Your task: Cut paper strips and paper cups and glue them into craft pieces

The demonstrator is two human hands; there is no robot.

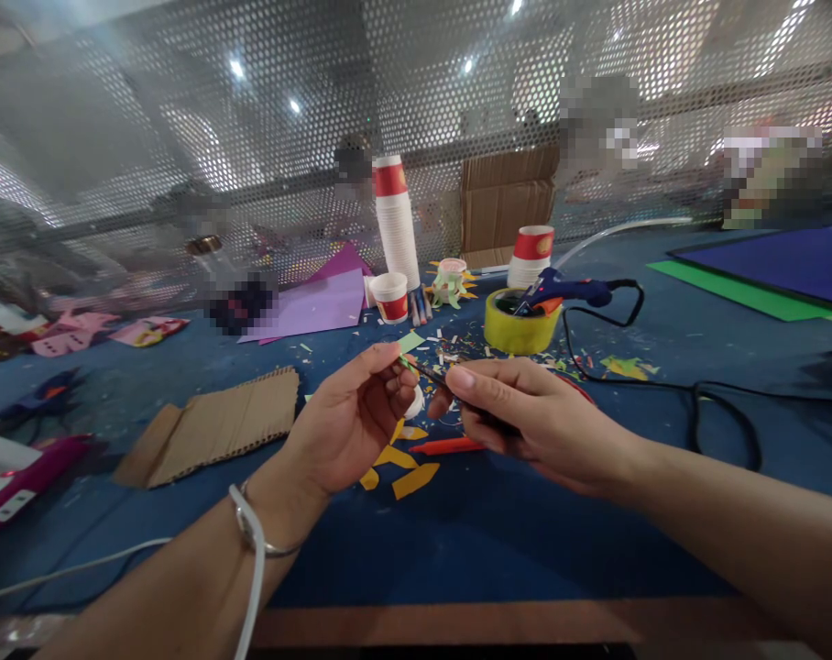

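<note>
My left hand (361, 412) pinches a small piece of green paper (410, 342) between thumb and fingertips. My right hand (526, 403) is closed around scissors (428, 372), whose dark blades point left and meet the paper at my left fingertips. A bit of red handle shows behind that hand; the rest is covered by the fingers. Below the hands lie several orange-yellow paper cutouts (416, 481) and an orange-red marker (450, 445). Behind them, a paper cup with green and yellow paper trimmings (449, 282) stands among scattered scraps.
A tall stack of paper cups (397, 234) and a single cup (390, 299) stand at the back. A blue glue gun (567, 289) rests on a yellow tape roll (519, 330), its black cord running right. Cardboard (227, 426) lies left, purple sheets (312, 307) behind, coloured sheets (787, 266) right.
</note>
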